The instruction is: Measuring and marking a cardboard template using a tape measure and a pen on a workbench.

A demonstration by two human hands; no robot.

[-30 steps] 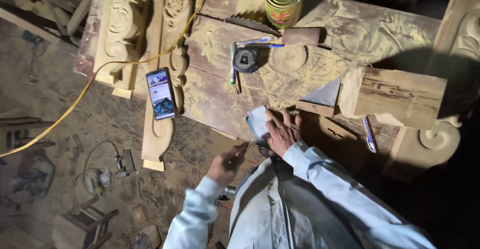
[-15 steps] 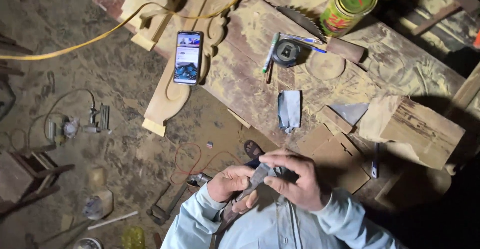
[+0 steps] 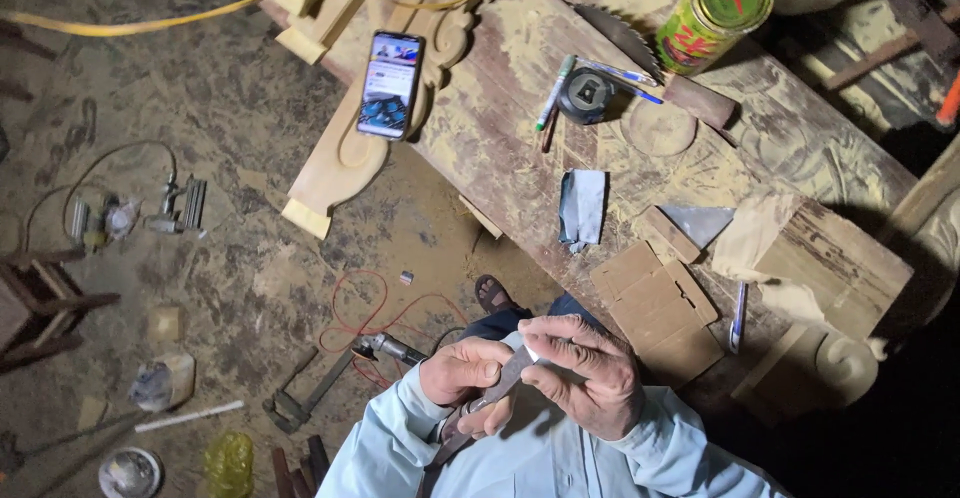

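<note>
Both hands now close to the chest. Left hand wrapped tight around a thin metal blade, right hand pinching its tip. Grey folded cloth left behind on the dusty workbench. Phone glowing on carved wood.

Seen from above, both hands meet close to the body: the left hand grips a slim grey metal tool, and the right hand pinches its upper end. On the dusty carved bench lie a lit phone, a tape measure, a folded grey cloth and flattened cardboard — a green tin stands at the far edge.
</note>
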